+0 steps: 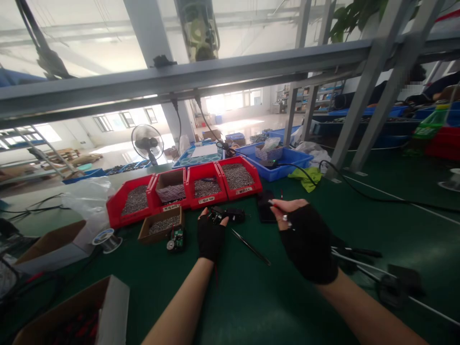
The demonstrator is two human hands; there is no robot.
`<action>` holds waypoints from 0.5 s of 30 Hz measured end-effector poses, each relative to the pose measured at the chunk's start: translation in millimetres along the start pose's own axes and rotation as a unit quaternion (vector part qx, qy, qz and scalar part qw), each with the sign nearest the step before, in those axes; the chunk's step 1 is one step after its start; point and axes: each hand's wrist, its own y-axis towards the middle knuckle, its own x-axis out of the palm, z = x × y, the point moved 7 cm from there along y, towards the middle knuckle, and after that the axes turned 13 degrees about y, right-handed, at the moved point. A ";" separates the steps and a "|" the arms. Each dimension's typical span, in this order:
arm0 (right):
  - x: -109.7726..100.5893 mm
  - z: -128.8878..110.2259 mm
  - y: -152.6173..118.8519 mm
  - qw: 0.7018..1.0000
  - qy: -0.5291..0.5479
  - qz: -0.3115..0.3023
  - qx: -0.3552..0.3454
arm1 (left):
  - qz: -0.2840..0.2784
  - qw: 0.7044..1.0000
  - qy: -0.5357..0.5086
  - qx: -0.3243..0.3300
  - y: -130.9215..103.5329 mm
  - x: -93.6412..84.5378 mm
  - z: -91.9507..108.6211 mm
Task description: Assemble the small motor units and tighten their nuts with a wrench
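The left hand (211,235) was clamped on a black part (227,214) lying on the green table (251,297), just below the red bins (187,191). At its three o'clock, the right hand (305,235) pinched a thin red-tipped wire (273,202); tweezers (250,247) lay between them.

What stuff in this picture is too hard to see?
All in the head view:
- The small black part at the left hand: too small and dark to name.
- What the right hand pinches: too tiny; its fingertips cover it.
- Labels on the red bins: too small to read.
- The cardboard box: cut off by the bottom edge.
- The person at far right: blurred, behind the metal frame.
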 end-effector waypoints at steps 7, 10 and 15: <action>22.1 -17.0 -14.3 0.996 0.069 -0.048 0.023 | -0.035 0.995 -0.085 -0.046 7.1 5.6 3.3; 52.5 -10.7 -31.3 0.983 0.126 -0.119 0.058 | -0.051 0.984 -0.155 -0.068 2.3 -1.2 6.8; 66.9 7.6 -39.7 0.958 0.165 -0.159 0.173 | -0.126 0.947 -0.276 -0.108 -29.0 -26.2 13.6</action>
